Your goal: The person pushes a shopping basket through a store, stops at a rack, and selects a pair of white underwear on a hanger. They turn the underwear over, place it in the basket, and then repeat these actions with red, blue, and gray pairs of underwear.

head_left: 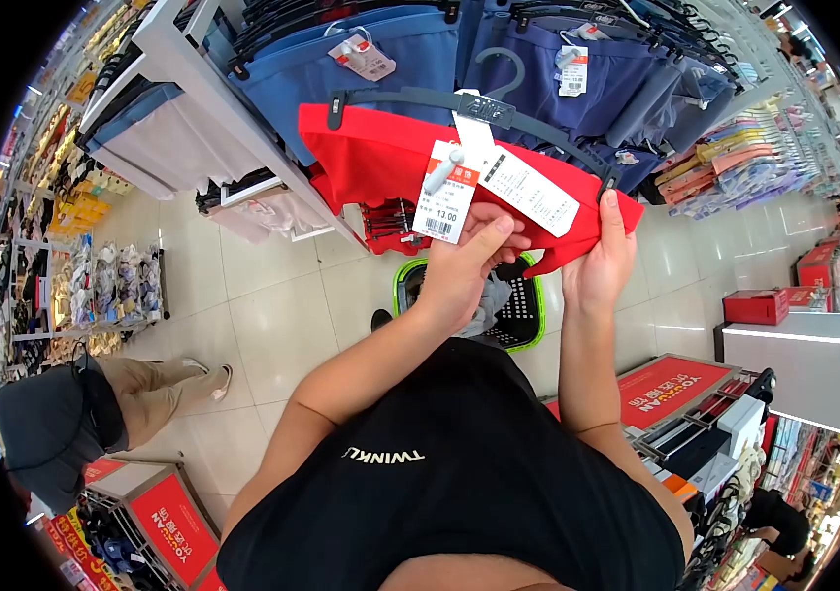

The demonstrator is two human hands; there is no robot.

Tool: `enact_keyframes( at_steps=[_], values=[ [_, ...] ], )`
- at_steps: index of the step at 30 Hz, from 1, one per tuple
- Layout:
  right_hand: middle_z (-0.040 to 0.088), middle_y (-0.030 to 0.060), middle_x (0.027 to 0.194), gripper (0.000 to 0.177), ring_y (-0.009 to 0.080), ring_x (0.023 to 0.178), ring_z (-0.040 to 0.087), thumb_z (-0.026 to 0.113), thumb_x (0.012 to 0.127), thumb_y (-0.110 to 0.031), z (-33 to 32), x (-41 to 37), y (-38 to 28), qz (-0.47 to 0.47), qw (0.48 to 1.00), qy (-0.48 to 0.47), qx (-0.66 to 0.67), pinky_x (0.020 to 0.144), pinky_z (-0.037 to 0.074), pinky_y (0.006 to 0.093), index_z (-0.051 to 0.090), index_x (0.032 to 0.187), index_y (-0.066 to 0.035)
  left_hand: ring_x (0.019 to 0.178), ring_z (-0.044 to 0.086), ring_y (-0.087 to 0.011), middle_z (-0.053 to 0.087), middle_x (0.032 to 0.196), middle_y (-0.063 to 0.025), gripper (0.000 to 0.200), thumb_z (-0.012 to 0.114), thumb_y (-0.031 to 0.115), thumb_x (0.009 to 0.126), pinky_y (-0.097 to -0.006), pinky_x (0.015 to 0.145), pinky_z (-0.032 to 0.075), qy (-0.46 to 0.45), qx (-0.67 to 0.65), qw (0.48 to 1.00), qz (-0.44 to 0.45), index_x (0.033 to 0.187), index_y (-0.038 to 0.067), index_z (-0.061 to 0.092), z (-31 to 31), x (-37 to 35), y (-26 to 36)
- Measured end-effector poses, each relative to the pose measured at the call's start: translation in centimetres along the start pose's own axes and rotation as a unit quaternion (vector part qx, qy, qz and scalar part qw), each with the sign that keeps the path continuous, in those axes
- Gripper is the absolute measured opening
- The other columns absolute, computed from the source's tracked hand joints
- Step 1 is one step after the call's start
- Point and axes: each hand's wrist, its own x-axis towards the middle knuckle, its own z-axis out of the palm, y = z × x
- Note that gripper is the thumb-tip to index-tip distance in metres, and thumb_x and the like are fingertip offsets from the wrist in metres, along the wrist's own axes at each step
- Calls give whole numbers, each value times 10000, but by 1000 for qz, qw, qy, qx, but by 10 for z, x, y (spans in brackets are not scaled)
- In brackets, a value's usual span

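Red underpants (370, 153) hang by clips from a dark hanger (390, 97) in front of me. My right hand (599, 258) grips their right side, thumb up near the hanger clip. The fingers of my left hand (479, 256) are curled at the lower middle of the red cloth, just beneath the labels; part of their grip is hidden. A white price tag (447, 197) reading 13.00 hangs by my left thumb. Beside it lies a second white label (530, 192) with small print and a barcode.
A green-rimmed black basket (538, 320) with grey cloth inside stands on the floor below my hands. Blue underpants (400, 49) hang on the rack ahead. A person in beige trousers (159, 394) stands at left. Red-signed display stands (676, 384) are near my right side.
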Motion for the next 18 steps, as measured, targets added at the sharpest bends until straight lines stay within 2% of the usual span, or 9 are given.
enact_keyframes(
  at_steps=[2,9,12,16,18],
  values=[
    [636,146,1026,210,212,923,646,492,984,-167,1,-1,0,0,1000,0,-5,822,537,341,545,1051,25,821,630,-128,656,929,-67,170,621,169,920,-242,719,480,17,-20,1000,1,1006,22,614,8,1,-1],
    [633,145,1039,227,205,928,641,489,983,-153,3,-5,5,14,999,-38,-7,828,527,335,545,1092,38,765,578,-100,640,903,-45,198,630,133,904,-232,715,460,-15,-20,1000,-12,1056,13,590,1,8,-8],
    [629,148,1066,232,214,962,635,482,985,-145,5,0,0,1,999,-31,10,863,518,351,542,1110,40,780,604,-118,652,927,-73,185,617,85,873,-244,686,462,32,25,999,25,1034,3,580,-5,-1,-9],
    [621,151,1101,213,238,1006,628,476,985,-125,9,3,-5,10,1000,-17,24,899,509,368,539,1112,34,773,658,-164,662,958,-108,215,566,53,889,-264,655,482,22,66,997,32,1094,-12,550,-23,-9,-3],
    [620,152,1102,212,240,1003,629,476,985,-120,3,6,-2,-1,999,-17,29,898,510,371,536,1116,36,740,642,-149,653,901,-87,154,571,56,893,-252,656,481,8,87,996,27,1031,-6,540,-28,-13,1]
  ],
)
